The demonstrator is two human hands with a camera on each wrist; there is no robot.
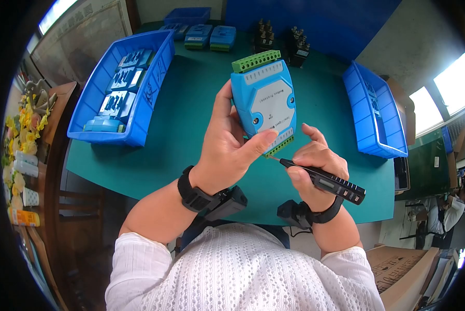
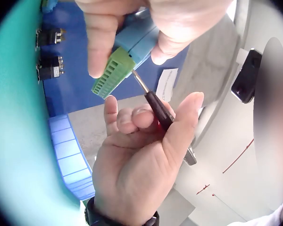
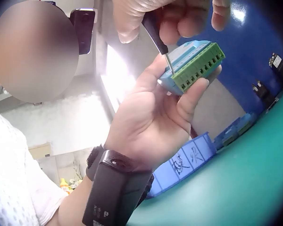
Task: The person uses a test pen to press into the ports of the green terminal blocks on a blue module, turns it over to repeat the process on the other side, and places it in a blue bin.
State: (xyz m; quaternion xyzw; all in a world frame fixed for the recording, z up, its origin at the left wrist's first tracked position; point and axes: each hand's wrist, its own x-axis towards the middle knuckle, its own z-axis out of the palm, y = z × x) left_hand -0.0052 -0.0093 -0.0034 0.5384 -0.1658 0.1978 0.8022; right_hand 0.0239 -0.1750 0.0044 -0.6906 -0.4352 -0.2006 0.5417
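Observation:
A blue electronic module (image 1: 266,101) with a pale printed label has green terminal blocks at both ends. My left hand (image 1: 227,142) grips it above the table, thumb across the lower end near the green terminal block (image 3: 198,70). Between thumb and fingers, my right hand (image 1: 318,166) holds a black test screwdriver (image 1: 328,181) with a small display window. In the left wrist view, the metal tip (image 2: 140,81) of that screwdriver meets one end of the terminal block. The right wrist view also has the tip at the block's end screw row.
On the green table (image 1: 191,155), a blue bin (image 1: 149,103) of similar modules stands at left, another bin (image 1: 390,122) at right. More modules (image 1: 223,37) lie at the back, beside black parts with metal terminals (image 1: 297,46). A cardboard box (image 1: 398,267) is at lower right.

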